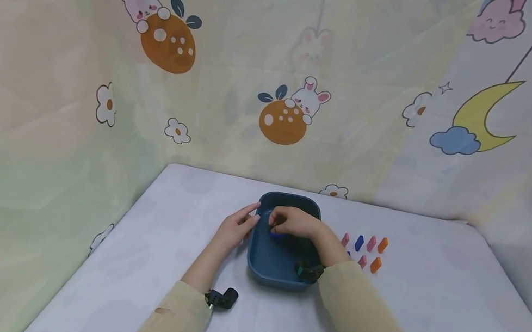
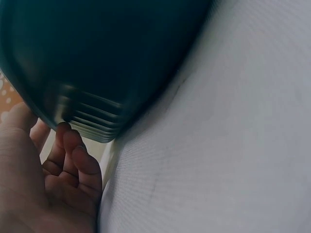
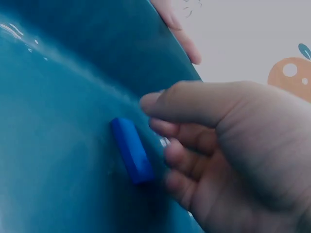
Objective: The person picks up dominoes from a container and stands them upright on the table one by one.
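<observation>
A dark blue-green tray (image 1: 278,277) sits on the white-covered table. My left hand (image 1: 234,230) touches the outside of its left wall near the rim; in the left wrist view the fingers (image 2: 87,160) rest against the ribbed outer side. Over the tray's inside is my right hand (image 1: 296,221), its fingers loosely bent and nothing visible between them. Just beside those fingertips, apart from them, a blue block (image 3: 131,150) lies on the tray floor. Only a small part of this block (image 1: 276,235) shows in the head view, below the right hand.
Right of the tray stand several small blocks in rows, among them a pink block (image 1: 371,244), a blue block (image 1: 359,243) and an orange block (image 1: 382,245). The right forearm partly covers the nearer ones. A printed cloth (image 1: 224,101) hangs behind the table.
</observation>
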`<move>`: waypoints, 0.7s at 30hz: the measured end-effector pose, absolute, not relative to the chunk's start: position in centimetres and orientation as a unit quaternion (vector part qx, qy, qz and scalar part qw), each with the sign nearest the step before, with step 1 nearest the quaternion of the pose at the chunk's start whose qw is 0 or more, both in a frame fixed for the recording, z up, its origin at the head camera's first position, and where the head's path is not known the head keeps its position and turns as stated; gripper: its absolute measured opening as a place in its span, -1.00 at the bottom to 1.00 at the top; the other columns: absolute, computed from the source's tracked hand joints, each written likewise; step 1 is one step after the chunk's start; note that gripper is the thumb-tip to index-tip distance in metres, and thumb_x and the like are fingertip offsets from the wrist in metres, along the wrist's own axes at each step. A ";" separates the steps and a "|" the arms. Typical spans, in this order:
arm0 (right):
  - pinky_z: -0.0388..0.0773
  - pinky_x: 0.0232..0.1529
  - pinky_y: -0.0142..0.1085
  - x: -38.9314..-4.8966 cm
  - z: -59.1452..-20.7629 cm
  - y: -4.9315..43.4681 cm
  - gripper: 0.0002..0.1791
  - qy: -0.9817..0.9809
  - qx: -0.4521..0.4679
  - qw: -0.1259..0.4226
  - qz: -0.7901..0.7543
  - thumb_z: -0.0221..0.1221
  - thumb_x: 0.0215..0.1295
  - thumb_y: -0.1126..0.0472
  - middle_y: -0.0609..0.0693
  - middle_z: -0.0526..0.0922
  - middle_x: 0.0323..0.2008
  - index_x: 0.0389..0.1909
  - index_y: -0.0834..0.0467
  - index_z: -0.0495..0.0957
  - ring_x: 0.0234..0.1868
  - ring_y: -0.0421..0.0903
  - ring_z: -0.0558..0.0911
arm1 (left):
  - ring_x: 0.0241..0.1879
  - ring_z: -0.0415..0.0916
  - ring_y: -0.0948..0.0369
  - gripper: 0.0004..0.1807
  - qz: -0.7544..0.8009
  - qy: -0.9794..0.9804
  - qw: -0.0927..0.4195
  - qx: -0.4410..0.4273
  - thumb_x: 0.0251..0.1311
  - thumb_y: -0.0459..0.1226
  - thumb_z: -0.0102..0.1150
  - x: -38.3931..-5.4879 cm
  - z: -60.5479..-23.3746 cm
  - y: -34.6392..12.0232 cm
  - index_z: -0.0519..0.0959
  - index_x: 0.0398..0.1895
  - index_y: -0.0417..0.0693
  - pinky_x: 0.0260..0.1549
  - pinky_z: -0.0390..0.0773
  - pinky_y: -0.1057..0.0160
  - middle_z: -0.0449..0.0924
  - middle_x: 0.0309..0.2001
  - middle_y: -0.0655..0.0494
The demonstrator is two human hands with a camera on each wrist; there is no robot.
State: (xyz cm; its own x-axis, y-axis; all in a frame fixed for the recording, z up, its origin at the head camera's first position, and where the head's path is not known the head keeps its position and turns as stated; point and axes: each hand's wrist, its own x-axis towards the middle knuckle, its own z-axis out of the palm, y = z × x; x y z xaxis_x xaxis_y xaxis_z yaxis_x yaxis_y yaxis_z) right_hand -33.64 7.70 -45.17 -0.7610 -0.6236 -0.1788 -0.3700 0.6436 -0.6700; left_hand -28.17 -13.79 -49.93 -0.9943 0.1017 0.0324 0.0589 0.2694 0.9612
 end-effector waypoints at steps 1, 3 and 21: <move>0.56 -0.01 -0.19 -33.6 -45.2 7.7 -0.84 0.888 -0.275 0.195 -0.312 0.30 0.26 0.14 -0.11 0.63 -0.20 -0.18 -0.04 0.57 -0.17 -0.10 0.58 | -0.38 0.47 0.13 -0.55 0.603 0.796 0.017 0.051 0.33 0.14 0.10 -28.2 -49.9 -13.8 0.45 0.29 0.56 -0.41 0.44 0.25 0.55 -0.29 0.08; 0.54 0.03 -0.17 -33.6 -45.3 7.6 -0.81 0.899 -0.263 0.190 -0.295 0.34 0.22 0.13 -0.11 0.63 -0.18 -0.18 -0.05 0.57 -0.15 -0.12 0.57 | -0.38 0.47 0.13 -0.54 0.604 0.795 0.017 0.052 0.32 0.14 0.11 -28.2 -50.0 -13.7 0.45 0.28 0.56 -0.42 0.44 0.25 0.55 -0.29 0.08; 0.52 -0.05 -0.18 -33.2 -45.1 7.2 -0.90 0.920 -0.262 0.193 -0.216 0.33 0.24 0.10 -0.12 0.60 -0.26 -0.29 -0.07 0.60 -0.21 -0.11 0.54 | -0.37 0.47 0.12 -0.56 0.606 0.794 0.018 0.046 0.35 0.10 0.11 -28.2 -50.0 -13.7 0.45 0.29 0.55 -0.41 0.45 0.24 0.56 -0.27 0.06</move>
